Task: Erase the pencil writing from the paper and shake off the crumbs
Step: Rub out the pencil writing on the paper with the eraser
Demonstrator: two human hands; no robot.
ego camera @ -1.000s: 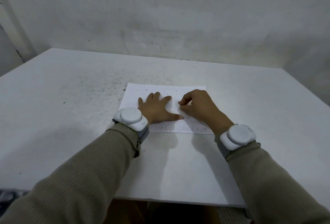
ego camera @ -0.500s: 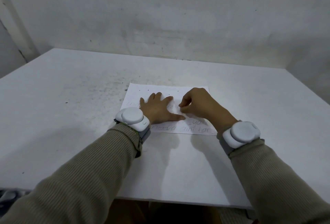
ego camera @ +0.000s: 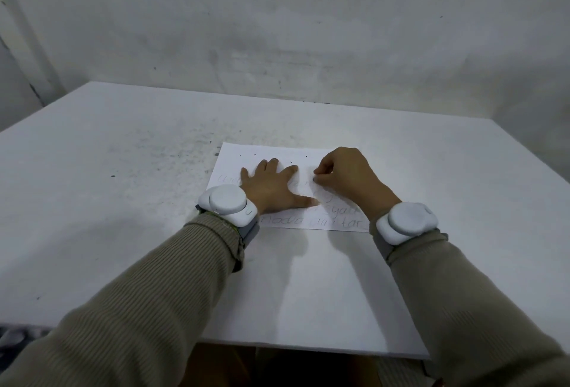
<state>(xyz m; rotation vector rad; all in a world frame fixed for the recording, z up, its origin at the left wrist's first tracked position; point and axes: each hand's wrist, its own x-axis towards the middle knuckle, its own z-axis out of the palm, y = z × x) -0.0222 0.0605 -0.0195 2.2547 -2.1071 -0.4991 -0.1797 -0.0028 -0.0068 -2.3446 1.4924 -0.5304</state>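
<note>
A white sheet of paper (ego camera: 308,155) with lines of pencil writing lies flat on the white table (ego camera: 123,201). My left hand (ego camera: 271,186) presses flat on the paper's left half, fingers spread and thumb pointing right. My right hand (ego camera: 345,175) hovers over the paper's right half with fingers curled, pinching a small eraser (ego camera: 315,180) whose dark tip touches the sheet. Most of the eraser is hidden in the fingers. Writing shows along the paper's near edge and at its left.
Dark specks and crumbs (ego camera: 172,158) are scattered on the table left of the paper. A grey wall (ego camera: 277,32) rises behind the table's far edge. The table's near edge (ego camera: 308,351) lies close to my body.
My right hand has shifted slightly back and up on the paper, uncovering more of the bottom line of writing. My left hand has stayed pressed in place.
</note>
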